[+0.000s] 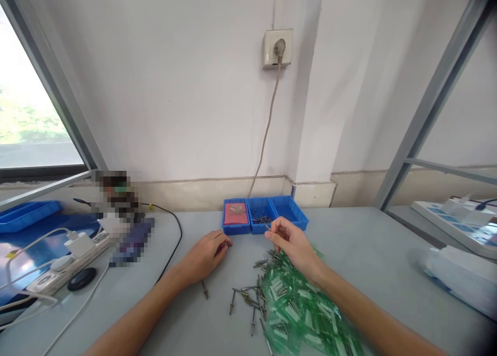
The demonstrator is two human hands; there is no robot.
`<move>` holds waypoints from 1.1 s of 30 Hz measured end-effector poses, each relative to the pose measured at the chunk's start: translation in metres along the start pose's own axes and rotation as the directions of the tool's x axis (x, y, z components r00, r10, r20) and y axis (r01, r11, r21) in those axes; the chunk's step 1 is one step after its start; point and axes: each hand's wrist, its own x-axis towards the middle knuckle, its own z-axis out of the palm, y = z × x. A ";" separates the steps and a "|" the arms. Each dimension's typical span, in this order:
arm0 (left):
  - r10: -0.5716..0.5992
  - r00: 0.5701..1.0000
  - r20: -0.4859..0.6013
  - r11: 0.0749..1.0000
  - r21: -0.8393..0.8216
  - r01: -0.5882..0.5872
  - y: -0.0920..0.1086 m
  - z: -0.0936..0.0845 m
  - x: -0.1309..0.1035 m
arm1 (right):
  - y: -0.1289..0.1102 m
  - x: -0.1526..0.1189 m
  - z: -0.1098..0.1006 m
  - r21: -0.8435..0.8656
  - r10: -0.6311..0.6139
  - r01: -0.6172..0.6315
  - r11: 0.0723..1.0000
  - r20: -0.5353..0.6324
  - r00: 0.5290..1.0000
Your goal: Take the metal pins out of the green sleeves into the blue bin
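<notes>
My left hand [212, 252] rests on the table with its fingers curled together; a small dark bit shows at the fingertips, too small to name. My right hand [293, 240] is raised in front of the blue bins, pinching a small metal blind rivet [267, 227] between thumb and forefinger. Below it spreads a heap of green plastic bags [287, 314] with metal rivets in and on them. Loose rivets [253, 321] lie left of the heap, and a single rivet [205, 290] lies beside my left forearm.
Three joined blue bins stand by the wall: one with a red piece [235, 214], one with rivets [262, 219], and a right-hand bin [289, 211]. Power strips [70, 263], cables and a black oval object [82, 279] are at left. A white packet [462, 273] lies at right.
</notes>
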 end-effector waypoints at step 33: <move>0.061 0.996 -0.062 0.998 0.005 -0.061 -0.009 0.009 -0.001 | 0.000 -0.001 -0.004 -0.069 -0.015 0.020 0.997 0.069 0.998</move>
